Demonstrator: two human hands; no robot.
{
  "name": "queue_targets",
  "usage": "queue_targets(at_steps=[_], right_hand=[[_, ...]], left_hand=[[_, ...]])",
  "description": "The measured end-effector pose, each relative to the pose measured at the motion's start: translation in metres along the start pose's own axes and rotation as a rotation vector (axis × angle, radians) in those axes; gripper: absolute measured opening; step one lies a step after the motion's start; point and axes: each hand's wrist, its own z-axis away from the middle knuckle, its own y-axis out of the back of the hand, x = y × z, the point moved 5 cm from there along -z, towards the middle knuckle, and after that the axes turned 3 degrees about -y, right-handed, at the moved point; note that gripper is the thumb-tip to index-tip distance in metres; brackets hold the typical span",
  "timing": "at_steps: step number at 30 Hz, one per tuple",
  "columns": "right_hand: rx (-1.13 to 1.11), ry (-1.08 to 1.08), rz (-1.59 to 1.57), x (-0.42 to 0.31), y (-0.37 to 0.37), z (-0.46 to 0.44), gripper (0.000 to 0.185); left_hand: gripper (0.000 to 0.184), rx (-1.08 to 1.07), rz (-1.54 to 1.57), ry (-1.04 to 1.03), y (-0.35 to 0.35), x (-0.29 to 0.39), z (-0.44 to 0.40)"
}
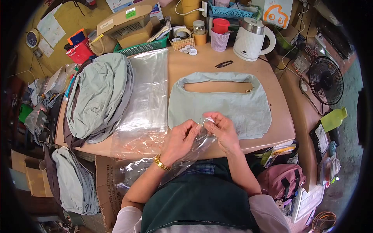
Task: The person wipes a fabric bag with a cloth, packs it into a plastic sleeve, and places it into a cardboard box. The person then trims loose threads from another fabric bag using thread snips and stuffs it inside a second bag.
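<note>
A clear plastic bag (194, 151) is pinched at one edge between both of my hands, and its length trails down to the left over my lap. My left hand (180, 139), with a gold watch at the wrist, grips the edge between thumb and fingers. Close beside it, my right hand (222, 132) pinches the same edge, where a small white patch shows that I cannot make out. Under and beyond my hands a pale grey-green fabric shoulder bag (221, 103) lies flat, its strap loop at the far side. Left of it lie flat clear plastic sleeves (145, 85).
A heap of grey-green fabric bags (99, 95) covers the table's left side. Thread snips (224, 64) lie beyond the shoulder bag. A white kettle (250, 40), a pink cup (220, 40) and a green basket (143, 47) line the back. A black fan (325, 80) stands right.
</note>
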Motion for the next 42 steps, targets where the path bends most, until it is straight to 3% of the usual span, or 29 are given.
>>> queue_targets(at_steps=[2,3,5,6,7,8,9,10,12,13,16,17,18,20,21,22,23,25,27,28,30,32,34,35,37,38,40,41,42], right_hand=[[-0.091,-0.227,0.198,0.015,0.006,-0.003,0.016],[-0.097,-0.228,0.201,0.018,0.001,-0.001,0.016],[0.156,0.297,0.625,0.003,-0.010,0.011,0.020],[0.147,0.295,0.627,0.004,-0.019,0.013,0.020],[-0.010,0.638,0.821,-0.007,-0.043,0.023,0.024],[-0.177,0.985,0.999,-0.010,-0.063,0.037,0.027],[-0.163,1.001,0.974,-0.007,-0.065,0.034,0.030],[-0.167,1.005,0.971,-0.003,-0.058,0.026,0.030],[0.098,0.842,1.199,0.000,-0.033,0.003,0.030],[0.110,0.878,1.209,0.002,-0.038,0.008,0.030],[-0.124,1.038,1.023,-0.007,-0.069,0.033,0.030],[-0.137,1.002,1.130,0.000,-0.058,0.025,0.032],[-0.140,0.999,1.130,0.004,-0.044,0.021,0.032],[0.045,0.331,0.815,0.019,-0.002,-0.009,0.033],[0.068,0.164,0.587,0.018,0.002,-0.010,0.036],[0.066,0.153,0.589,0.015,0.001,-0.008,0.036],[0.054,0.108,0.466,0.011,0.001,-0.011,0.036],[0.038,0.070,0.342,0.002,-0.005,-0.009,0.036],[-0.055,0.255,0.858,-0.010,-0.029,0.005,0.035],[-0.054,0.255,0.858,-0.006,-0.036,0.006,0.035],[-0.204,0.972,1.075,-0.015,-0.070,0.027,0.030],[-0.122,0.878,1.095,0.000,-0.050,0.016,0.028],[0.063,0.825,1.199,-0.002,-0.043,0.005,0.031],[0.061,0.831,1.199,-0.003,-0.048,0.006,0.031],[-0.150,1.055,0.971,-0.012,-0.078,0.029,0.030],[-0.145,1.055,0.968,-0.008,-0.069,0.025,0.030],[0.057,0.386,0.971,0.010,-0.018,-0.009,0.031],[0.053,0.399,0.974,0.005,-0.011,-0.014,0.031],[0.025,0.260,0.689,0.004,-0.004,-0.017,0.032]], left_hand=[[0.034,0.042,-0.015,-0.032,-0.002,0.004,0.003],[0.035,0.087,-0.032,-0.066,-0.001,0.007,0.003],[0.037,0.094,0.147,0.039,-0.004,-0.005,-0.001],[0.038,0.095,0.327,0.141,-0.008,-0.016,-0.003],[0.038,0.105,0.329,0.143,-0.014,-0.028,-0.004],[0.038,0.079,0.547,0.200,-0.026,-0.046,-0.004],[0.038,0.050,0.764,0.252,-0.035,-0.055,-0.003],[0.038,0.055,0.762,0.250,-0.037,-0.051,-0.001],[0.037,0.096,0.803,0.217,-0.037,-0.041,0.002],[0.037,0.075,0.709,0.199,-0.033,-0.040,0.003],[0.038,0.044,0.839,0.227,-0.034,-0.042,0.005],[0.038,0.046,0.840,0.236,-0.031,-0.041,0.011],[0.039,0.074,0.700,0.307,-0.019,-0.025,0.015],[0.040,0.102,0.560,0.363,-0.004,-0.019,0.011],[0.039,0.074,0.529,0.210,-0.001,-0.015,0.005],[0.038,0.041,0.495,0.069,0.001,-0.011,0.006],[0.038,0.042,0.497,0.076,0.002,-0.013,0.008],[0.037,0.010,0.174,0.034,0.005,-0.012,0.006],[0.036,-0.004,0.267,0.118,-0.003,-0.018,0.005],[0.035,-0.017,0.359,0.202,-0.010,-0.024,0.004],[0.032,0.004,0.506,0.169,-0.029,-0.034,0.009],[0.030,0.023,0.655,0.137,-0.037,-0.041,0.013],[0.028,0.010,0.783,0.341,-0.041,-0.049,0.014],[0.028,0.013,0.783,0.334,-0.042,-0.049,0.012],[0.028,0.056,0.856,0.050,-0.040,-0.038,0.013],[0.028,0.053,0.852,0.052,-0.035,-0.038,0.015],[0.027,0.022,0.706,0.395,-0.025,-0.042,0.022],[0.027,0.025,0.707,0.381,-0.020,-0.033,0.018],[0.026,0.037,0.620,0.220,-0.012,-0.017,0.015]])
